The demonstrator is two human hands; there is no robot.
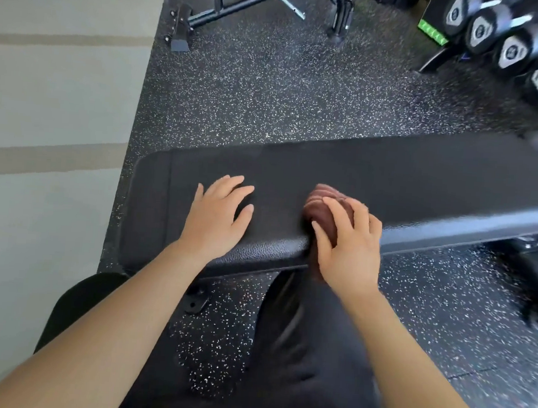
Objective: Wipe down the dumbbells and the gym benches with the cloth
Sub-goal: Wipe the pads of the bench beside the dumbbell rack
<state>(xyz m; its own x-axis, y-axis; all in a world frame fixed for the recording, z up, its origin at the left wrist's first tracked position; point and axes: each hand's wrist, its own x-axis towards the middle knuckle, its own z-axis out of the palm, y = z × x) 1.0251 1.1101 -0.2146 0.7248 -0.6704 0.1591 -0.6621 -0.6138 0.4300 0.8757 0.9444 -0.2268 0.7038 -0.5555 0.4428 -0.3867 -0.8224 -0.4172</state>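
My right hand (350,244) is curled around the cloth (323,212). My fingers pinch it into a ball and press it on the near edge of the bench (422,179). The cloth is dark red and looks blurry, so I think it is sliding. It is soft and light and squishes in my hand. I think it is best to hold it bunched up like this, with my palm on top, so it does not slip away.

My left hand (217,214) is flat on the bench, near its left end, with the fingers spread out. It holds nothing. It is just beside the cloth, not touching it.

The bench pad is black, bumpy and firm. I think it will stay still when I push.

Far away, at the top right, the dumbbells (514,52) sit on a rack (432,30). They look heavy and hard. I would grab one by the bar in the middle.

I see no bins or buckets.
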